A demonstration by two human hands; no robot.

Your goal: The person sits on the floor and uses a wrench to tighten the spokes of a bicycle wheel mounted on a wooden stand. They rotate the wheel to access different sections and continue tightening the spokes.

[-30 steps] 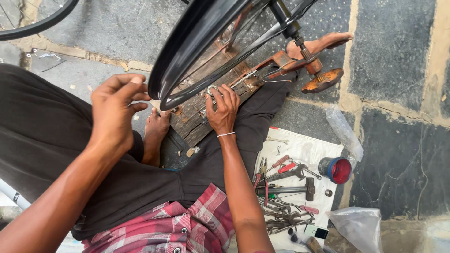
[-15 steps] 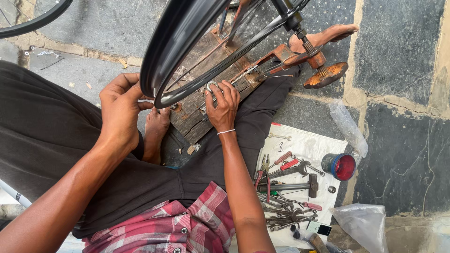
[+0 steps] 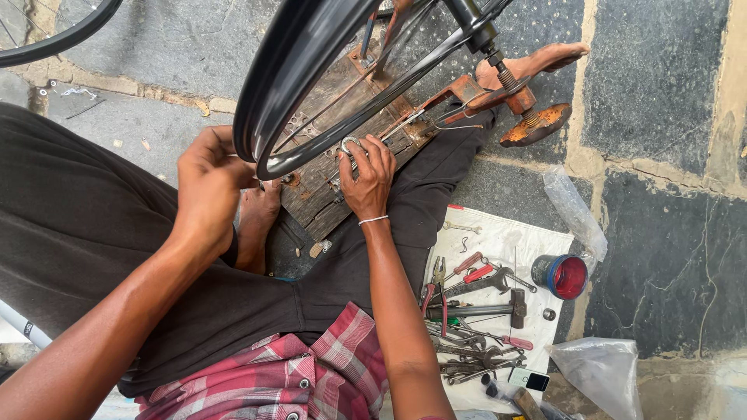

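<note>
A black bicycle wheel rim point(image 3: 292, 74) stands upright in a rusty truing stand point(image 3: 498, 97) in front of me. My left hand point(image 3: 208, 179) grips the rim's near edge at its lowest part. My right hand point(image 3: 366, 177) pinches a small round metal spoke tool point(image 3: 348, 145) against a spoke just inside the rim. Thin spokes point(image 3: 405, 124) run up to the hub. A worn wooden board point(image 3: 342, 175) lies under the wheel, between my legs.
A white cloth point(image 3: 506, 241) to my right holds several pliers, wrenches and a hammer point(image 3: 482, 311). A small tin with a red inside point(image 3: 562, 276) stands at the cloth's edge. Clear plastic bags point(image 3: 599, 373) lie on the stone paving. Another wheel's tyre point(image 3: 54, 39) shows top left.
My left hand has slid closer onto the rim's lower edge. My right hand stays at the spoke with the tool. The view has shifted slightly.
</note>
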